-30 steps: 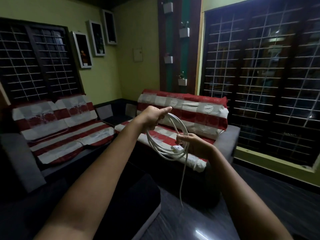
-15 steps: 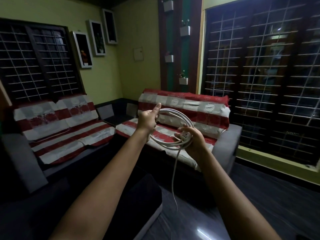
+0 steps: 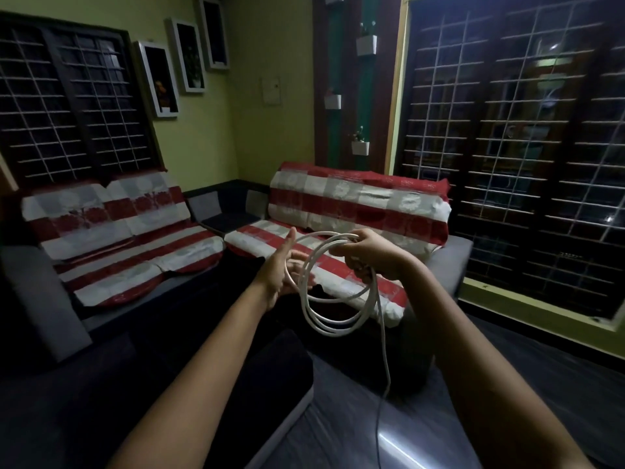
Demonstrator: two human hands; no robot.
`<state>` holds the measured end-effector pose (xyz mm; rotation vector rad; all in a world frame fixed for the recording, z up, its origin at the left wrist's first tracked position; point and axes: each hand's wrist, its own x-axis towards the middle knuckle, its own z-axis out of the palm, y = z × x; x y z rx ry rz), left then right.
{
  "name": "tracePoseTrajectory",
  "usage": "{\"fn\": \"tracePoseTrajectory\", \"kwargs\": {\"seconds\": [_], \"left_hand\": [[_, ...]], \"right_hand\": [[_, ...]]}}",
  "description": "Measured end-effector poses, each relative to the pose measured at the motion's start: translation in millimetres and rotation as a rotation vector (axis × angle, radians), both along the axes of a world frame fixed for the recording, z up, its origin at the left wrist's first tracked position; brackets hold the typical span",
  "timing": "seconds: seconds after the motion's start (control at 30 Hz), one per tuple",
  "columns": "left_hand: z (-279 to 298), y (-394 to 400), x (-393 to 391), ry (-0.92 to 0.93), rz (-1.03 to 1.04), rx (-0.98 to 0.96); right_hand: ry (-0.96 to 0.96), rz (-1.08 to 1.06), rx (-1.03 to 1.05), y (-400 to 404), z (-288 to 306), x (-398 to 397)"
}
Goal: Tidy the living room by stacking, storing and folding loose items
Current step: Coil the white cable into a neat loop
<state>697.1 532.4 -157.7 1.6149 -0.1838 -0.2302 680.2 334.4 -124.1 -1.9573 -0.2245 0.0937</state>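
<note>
Between hands (image 3: 367, 253), coiled white cable (image 3: 333, 299)

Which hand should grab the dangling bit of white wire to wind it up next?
Probably the left hand: it is open beside the coil, holding nothing. The right hand grips the top of the white cable loops, so it is busy, and the loose tail hangs below it.
</note>
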Motion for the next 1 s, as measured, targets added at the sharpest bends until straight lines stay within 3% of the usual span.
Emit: {"fn": "tracePoseTrajectory", "kwargs": {"seconds": [0.17,0.3,0.43,0.53,0.6,0.7,0.87,0.93,1.0], "left_hand": [[-1,-5,13,-0.042,0.088,-0.107],[-19,-6,11,0.081,-0.054,-0.371],[-39,-11,5,0.178,-0.214,-0.452],[-41,-23,2,0.111,-0.194,-0.552],[-35,-29,9,-0.015,-0.11,-0.574],[-15,-32,16,-0.155,-0.065,-0.373],[-9,-37,23,-0.179,-0.512,0.206],[-13,-38,17,-0.054,-0.56,0.246],[-17,-36,16,0.161,-0.5,0.063]], "right_hand": [[0.022,0.015,0.141,-4,4,1],[0.039,0.029,0.292,-12,-9,6],[0.026,-0.005,0.616,-21,-26,13],[0.012,-0.022,0.798,-30,-38,16],[0.072,-0.01,0.659,-38,-49,17],[0.123,-0.05,0.245,-43,-65,17],[-0.047,-0.003,0.329,-36,-74,15],[-0.084,0.075,0.203,-32,-73,10],[-0.108,0.097,0.022,-28,-68,11]]}}
